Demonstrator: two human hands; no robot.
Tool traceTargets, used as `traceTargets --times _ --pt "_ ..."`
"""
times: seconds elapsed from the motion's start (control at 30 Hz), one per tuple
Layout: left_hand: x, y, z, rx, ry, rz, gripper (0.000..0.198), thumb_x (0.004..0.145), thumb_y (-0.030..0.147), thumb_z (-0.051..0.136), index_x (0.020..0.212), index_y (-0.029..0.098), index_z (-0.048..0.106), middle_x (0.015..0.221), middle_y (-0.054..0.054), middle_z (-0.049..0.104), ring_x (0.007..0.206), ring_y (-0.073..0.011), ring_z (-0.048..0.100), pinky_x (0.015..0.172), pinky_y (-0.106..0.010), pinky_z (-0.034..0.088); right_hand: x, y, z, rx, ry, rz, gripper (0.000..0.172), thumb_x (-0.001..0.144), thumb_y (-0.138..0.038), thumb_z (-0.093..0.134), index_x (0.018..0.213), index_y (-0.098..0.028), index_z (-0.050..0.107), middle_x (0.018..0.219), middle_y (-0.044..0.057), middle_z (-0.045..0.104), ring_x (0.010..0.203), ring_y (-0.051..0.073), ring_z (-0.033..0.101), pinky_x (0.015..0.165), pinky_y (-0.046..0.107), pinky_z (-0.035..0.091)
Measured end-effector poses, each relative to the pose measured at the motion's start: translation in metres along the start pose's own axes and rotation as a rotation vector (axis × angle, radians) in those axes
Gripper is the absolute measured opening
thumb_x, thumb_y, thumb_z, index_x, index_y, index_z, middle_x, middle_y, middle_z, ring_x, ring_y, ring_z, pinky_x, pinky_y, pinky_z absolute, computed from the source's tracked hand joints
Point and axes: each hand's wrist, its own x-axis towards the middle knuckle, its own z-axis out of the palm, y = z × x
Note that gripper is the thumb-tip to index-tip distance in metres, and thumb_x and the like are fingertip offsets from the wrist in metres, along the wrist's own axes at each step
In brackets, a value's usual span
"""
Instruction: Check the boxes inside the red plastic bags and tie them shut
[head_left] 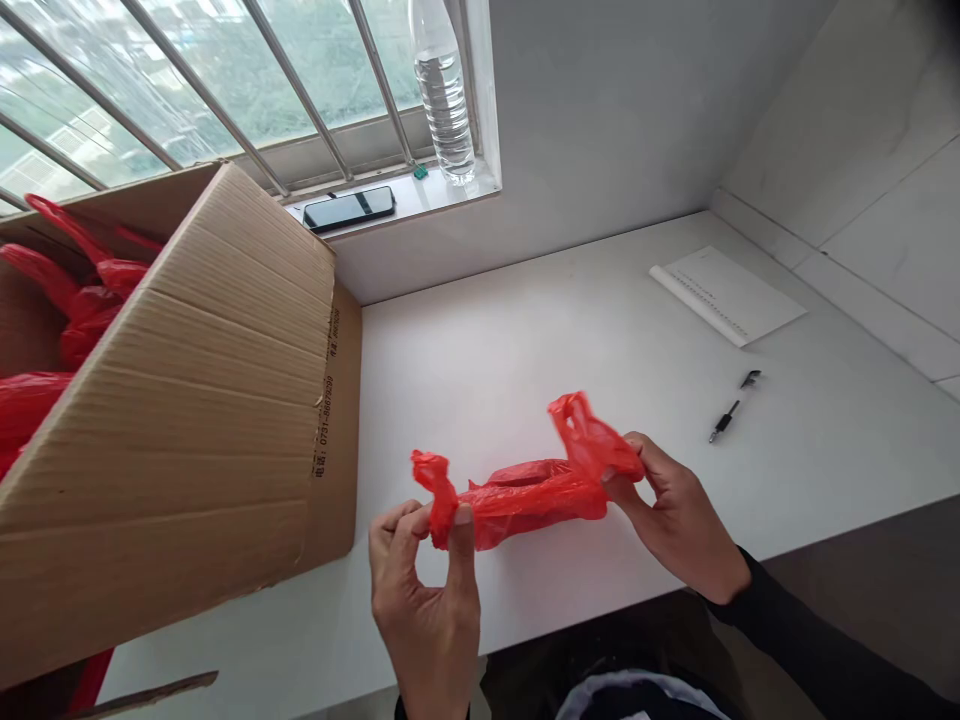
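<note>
A thin red plastic bag point(525, 505) stretches between my two hands above the front of the white table. My left hand point(431, 590) pinches one handle of the bag between thumb and fingers, and a crumpled end sticks up past the grip. At the other side my right hand point(675, 510) grips the second handle, whose loose top flares upward. The bag's middle hangs slack and folded; whether anything lies inside it cannot be made out.
A large open cardboard box point(180, 420) with several red bags point(90, 310) fills the left. On the windowsill are a phone point(349, 208) and a water bottle point(444, 105). A notepad point(731, 290) and a pen point(724, 421) with its cap point(750, 378) lie at the right.
</note>
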Motion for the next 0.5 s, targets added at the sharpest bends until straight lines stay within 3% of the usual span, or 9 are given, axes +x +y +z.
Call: traceTargets --times 0.13,0.33,0.4,0.5 --pt "0.002 0.009 -0.014 -0.073 -0.045 -0.177 0.019 0.093 0.044 0.067 0.092 0.025 0.071 0.09 0.0 0.064 0.084 -0.0178 0.061 0.08 -0.028 0.05 -0.006 -0.003 -0.007 -0.007 0.054 -0.049 0.017 0.105 -0.036 0.049 0.094 -0.025 0.056 0.082 0.0 0.056 0.077 0.017 0.056 0.067 0.03 0.046" --pt "-0.002 0.003 -0.02 -0.377 -0.109 -0.452 0.028 0.084 0.043 0.073 0.1 0.021 0.075 0.089 -0.005 0.074 0.089 -0.0254 0.07 0.08 -0.035 0.061 -0.014 -0.003 -0.007 -0.032 0.03 -0.089 0.008 0.102 -0.027 0.052 0.097 -0.026 0.058 0.083 0.0 0.06 0.076 0.019 0.061 0.064 0.032 0.048" --pt "-0.002 0.006 -0.022 -0.385 -0.128 -0.432 0.026 0.084 0.043 0.072 0.099 0.022 0.075 0.091 -0.005 0.073 0.091 -0.0257 0.07 0.08 -0.035 0.061 -0.015 -0.004 -0.008 -0.043 0.018 -0.105 0.007 0.1 -0.026 0.054 0.104 -0.028 0.06 0.089 0.002 0.063 0.081 0.021 0.064 0.065 0.032 0.051" --pt "0.0 0.016 -0.025 -0.26 -0.161 -0.291 0.019 0.089 0.043 0.069 0.091 0.024 0.071 0.093 -0.003 0.068 0.086 -0.0205 0.067 0.075 -0.028 0.058 -0.016 -0.009 -0.009 -0.039 -0.015 -0.138 0.02 0.098 -0.028 0.059 0.117 -0.032 0.06 0.105 0.003 0.066 0.093 0.023 0.065 0.076 0.035 0.055"
